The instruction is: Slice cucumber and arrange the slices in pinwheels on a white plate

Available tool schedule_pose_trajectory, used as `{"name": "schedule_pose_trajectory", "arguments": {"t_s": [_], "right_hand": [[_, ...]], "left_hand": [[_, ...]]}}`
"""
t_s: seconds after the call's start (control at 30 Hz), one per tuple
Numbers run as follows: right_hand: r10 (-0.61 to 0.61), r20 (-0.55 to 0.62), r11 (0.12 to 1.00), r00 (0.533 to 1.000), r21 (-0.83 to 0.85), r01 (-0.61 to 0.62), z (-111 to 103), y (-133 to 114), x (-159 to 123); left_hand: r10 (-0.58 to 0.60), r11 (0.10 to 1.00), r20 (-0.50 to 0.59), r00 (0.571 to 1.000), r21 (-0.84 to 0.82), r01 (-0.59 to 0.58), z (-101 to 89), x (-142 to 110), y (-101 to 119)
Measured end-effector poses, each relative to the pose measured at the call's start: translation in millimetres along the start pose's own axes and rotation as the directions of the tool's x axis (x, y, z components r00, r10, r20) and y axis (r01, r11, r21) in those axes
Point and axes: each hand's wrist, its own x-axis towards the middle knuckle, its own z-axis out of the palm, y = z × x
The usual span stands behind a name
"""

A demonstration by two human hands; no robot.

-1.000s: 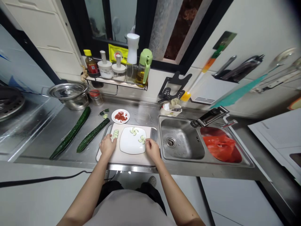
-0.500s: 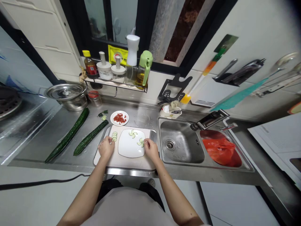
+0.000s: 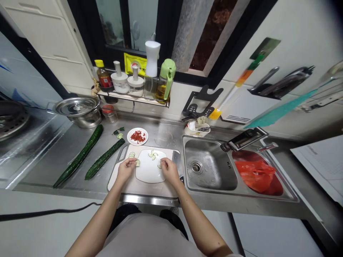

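Observation:
My left hand [image 3: 127, 170] pinches a thin cucumber slice [image 3: 137, 163] between thumb and fingers at the left rim of a white square plate [image 3: 147, 173]. A few cut slices [image 3: 132, 155] lie just beyond that hand on the pale cutting board [image 3: 150, 190], which bears the plate. Over the plate's right side, my right hand [image 3: 169, 171] has its fingertips drawn together. Beneath them a slice [image 3: 159, 165] partly shows; the hand covers the others there. Near the plate's far edge, several slices [image 3: 153, 155] form a pinwheel.
Two whole-looking cucumbers [image 3: 80, 157] [image 3: 105, 159] lie left of the board. Behind it are a small dish [image 3: 137, 142] of chopped red bits and some cucumber ends [image 3: 119, 136]. A sink [image 3: 211, 178] is on the right, and a dark handle [image 3: 182, 179] sits by the board's right edge.
My left hand has picked up a cucumber slice from the pile and carried it right, to the plate's edge. The right hand has shifted slightly left, over the right-hand slices.

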Motion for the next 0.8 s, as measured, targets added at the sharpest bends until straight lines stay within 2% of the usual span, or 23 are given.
{"name": "schedule_pose_trajectory", "arguments": {"t_s": [0.13, 0.3, 0.4, 0.5, 0.6, 0.7, 0.8], "right_hand": [[-0.063, 0.068, 0.992, 0.996, 0.116, 0.055, 15.7, -20.1, 1.3], [-0.151, 0.115, 0.969, 0.982, 0.216, 0.124, 31.4, -35.1, 3.8], [-0.180, 0.108, 0.969, 0.978, 0.191, 0.157, 32.3, -38.5, 2.9], [-0.205, 0.078, 0.968, 0.976, 0.164, 0.190, 27.0, -41.2, -0.5], [-0.235, 0.062, 0.966, 0.970, 0.128, 0.225, 20.0, -42.7, -4.6], [-0.270, 0.065, 0.959, 0.961, 0.104, 0.262, 15.1, -42.2, -7.9], [-0.304, 0.061, 0.949, 0.951, 0.108, 0.296, 13.4, -40.3, -11.0]], "left_hand": [[0.000, 0.995, 0.139, 0.990, -0.104, 0.015, 8.4, -9.9, 17.4], [0.045, 0.992, 0.234, 0.971, -0.128, -0.015, 11.4, -16.3, 31.6], [0.066, 0.988, 0.267, 0.961, -0.154, -0.025, 12.9, -19.8, 33.0], [0.050, 0.986, 0.234, 0.971, -0.167, -0.010, 14.1, -25.0, 31.3], [-0.058, 0.983, 0.231, 0.971, -0.158, 0.096, 15.5, -30.8, 30.3], [-0.193, 0.951, 0.339, 0.921, -0.166, 0.260, 17.7, -35.7, 32.4], [-0.234, 0.907, 0.407, 0.883, -0.235, 0.349, 19.9, -38.1, 36.2]]}}
